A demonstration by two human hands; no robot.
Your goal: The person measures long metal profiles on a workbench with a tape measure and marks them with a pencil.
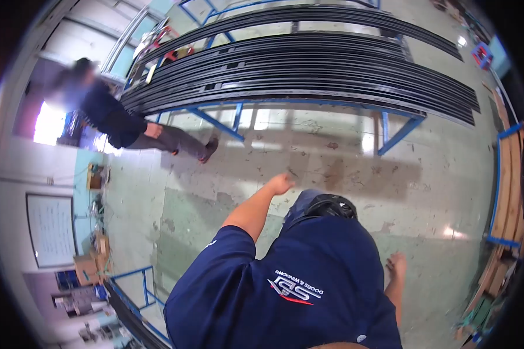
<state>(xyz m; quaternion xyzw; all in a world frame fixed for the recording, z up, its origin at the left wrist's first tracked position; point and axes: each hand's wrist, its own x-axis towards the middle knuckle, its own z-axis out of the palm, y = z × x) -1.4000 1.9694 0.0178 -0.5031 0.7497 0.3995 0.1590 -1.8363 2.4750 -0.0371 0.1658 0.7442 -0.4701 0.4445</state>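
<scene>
My left hand (282,184) is out in front of my body at the end of a bent forearm, above the tiled floor. Its fingers are slightly blurred and loosely bent, and I see nothing in them. Lower at my other side hangs my right hand (396,264), its fingers partly spread and holding nothing. Neither hand touches anything. Between them are my dark blue shirt (326,256) with a doors and windows logo, and a dark, rounded item (330,205) at my waist that I cannot make out.
Long black profiles (308,58) lie in rows on a blue metal rack (402,136) ahead. At its left end a person (113,116) in dark clothes stands or walks. A whiteboard (51,230) hangs at left; wooden boards (506,186) lie on a blue frame at right.
</scene>
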